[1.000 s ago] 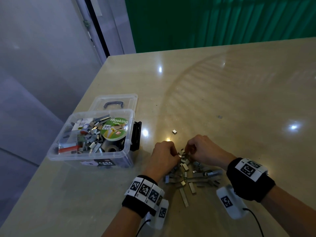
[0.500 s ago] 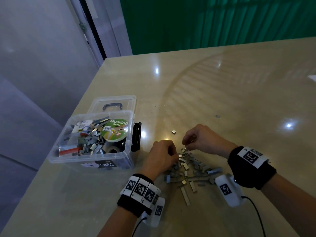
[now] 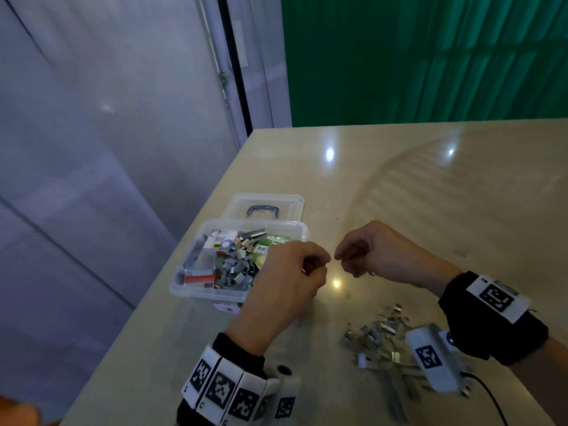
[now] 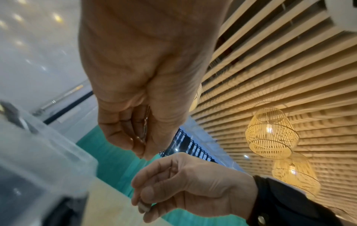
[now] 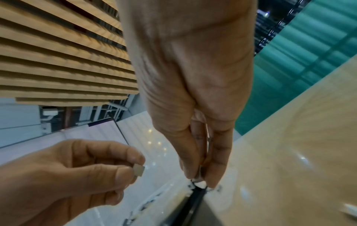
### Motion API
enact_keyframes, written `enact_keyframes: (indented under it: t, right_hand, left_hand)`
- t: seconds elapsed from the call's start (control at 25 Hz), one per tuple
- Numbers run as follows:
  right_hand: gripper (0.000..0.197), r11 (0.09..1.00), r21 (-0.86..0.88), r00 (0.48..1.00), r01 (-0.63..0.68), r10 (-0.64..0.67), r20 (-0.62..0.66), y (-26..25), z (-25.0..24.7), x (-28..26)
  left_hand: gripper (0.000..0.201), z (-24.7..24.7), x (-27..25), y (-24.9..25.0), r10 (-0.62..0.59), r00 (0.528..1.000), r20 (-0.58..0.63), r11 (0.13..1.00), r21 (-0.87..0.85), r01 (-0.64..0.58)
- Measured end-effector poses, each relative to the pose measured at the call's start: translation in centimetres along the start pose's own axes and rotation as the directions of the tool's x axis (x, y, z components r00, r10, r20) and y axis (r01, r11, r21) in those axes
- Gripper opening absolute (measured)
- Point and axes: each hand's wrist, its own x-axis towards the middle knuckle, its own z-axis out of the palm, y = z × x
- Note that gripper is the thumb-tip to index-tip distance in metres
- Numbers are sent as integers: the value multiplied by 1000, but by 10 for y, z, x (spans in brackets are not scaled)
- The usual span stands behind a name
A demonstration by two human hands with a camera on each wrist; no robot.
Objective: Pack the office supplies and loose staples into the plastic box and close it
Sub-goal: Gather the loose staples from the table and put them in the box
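The clear plastic box (image 3: pixel 199 295) stands open at the table's left edge, holding staples, a green masking tape roll (image 3: pixel 272 242) and a red item (image 3: pixel 199 278). My left hand (image 3: pixel 319 264) hovers at the box's right rim and pinches a small staple block (image 5: pixel 138 170). Just to its right, my right hand (image 3: pixel 344 259) is raised above the table with its fingertips (image 5: pixel 190 172) pinching staples. A pile of loose staples (image 3: pixel 378 333) lies on the table under my right wrist.
The box's clear lid (image 3: pixel 264 207) with a dark handle lies flat behind the box. The table's left edge (image 3: pixel 172 272) runs just beside the box, with floor beyond. Bare tabletop (image 3: pixel 445 210) stretches back and right.
Both hands have lifted off the staple pile and moved left toward the box, each carrying staples. The pile has stayed where it was.
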Motion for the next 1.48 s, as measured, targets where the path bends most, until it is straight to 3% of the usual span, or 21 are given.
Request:
enact_keyframes:
  t: [0.16, 0.32, 0.6, 0.88, 1.12, 1.32, 1.48]
  right_hand:
    - [21, 980, -32, 981, 196, -195, 16, -57, 31, 43]
    - [16, 953, -50, 953, 300, -297, 58, -95, 63, 83]
    - [17, 940, -128, 946, 316, -303, 111, -120, 89, 118]
    - [13, 957, -134, 966, 257, -258, 10, -108, 62, 109]
    - [10, 979, -92, 982, 184, -186, -12, -78, 22, 58]
    - [7, 988, -126, 996, 88, -89, -3, -31, -12, 8]
    - [8, 989, -145, 1000, -24, 25, 4, 14, -23, -20]
  left_hand:
    - [18, -59, -15, -40, -115, 982, -147, 993, 9, 118]
    - [13, -94, -24, -70, -160, 977, -142, 980, 98, 175]
    - [18, -108, -20, -98, -164, 986, -8, 972, 170, 163]
    - [12, -122, -5, -97, -115, 986, -122, 985, 112, 129]
    - [14, -75, 19, -49, -20, 996, -89, 999, 27, 22]
    - [14, -10, 32, -1, 105, 992, 76, 993, 46, -109]
    - [20, 48, 33, 9, 40, 972, 231, 990, 120, -69]
